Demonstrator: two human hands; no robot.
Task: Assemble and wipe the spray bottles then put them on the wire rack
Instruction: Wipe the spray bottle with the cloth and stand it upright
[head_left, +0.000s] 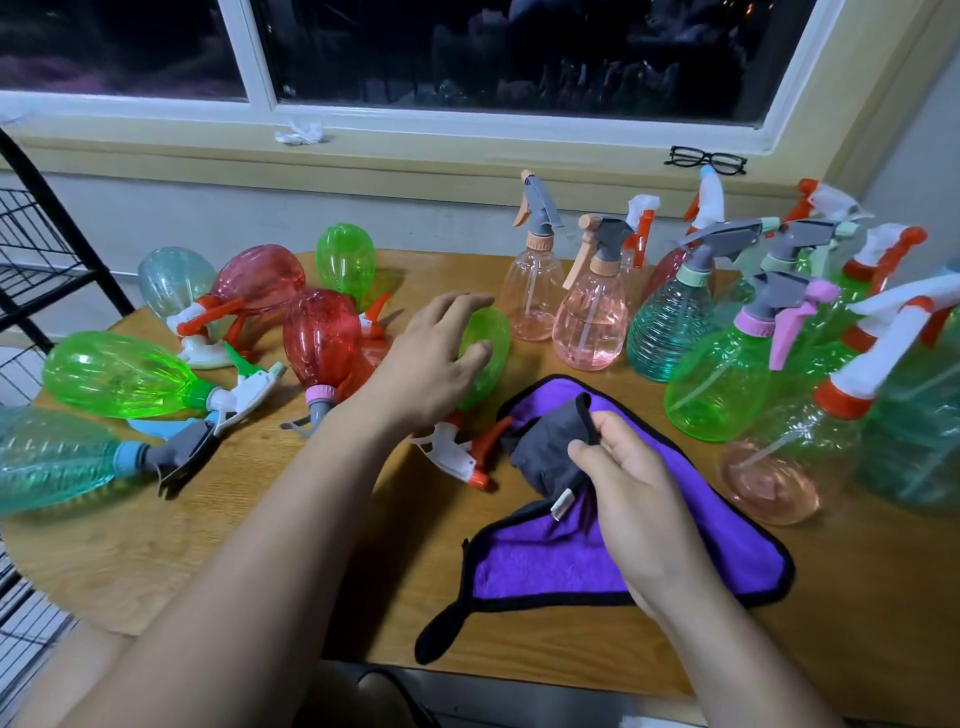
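A purple cloth with a black hem and grey underside lies on the wooden table. My right hand pinches its folded grey edge. My left hand hovers with fingers spread over a green spray bottle lying on its side, its white and orange trigger head pointing toward me. Whether the fingers touch the bottle is unclear. Several bottles lie on their sides at the left, among them a red bottle and a green bottle. The black wire rack stands at the far left.
Several upright spray bottles crowd the table's right side, such as a pink bottle and a teal ribbed bottle. Black glasses and a crumpled tissue rest on the window sill.
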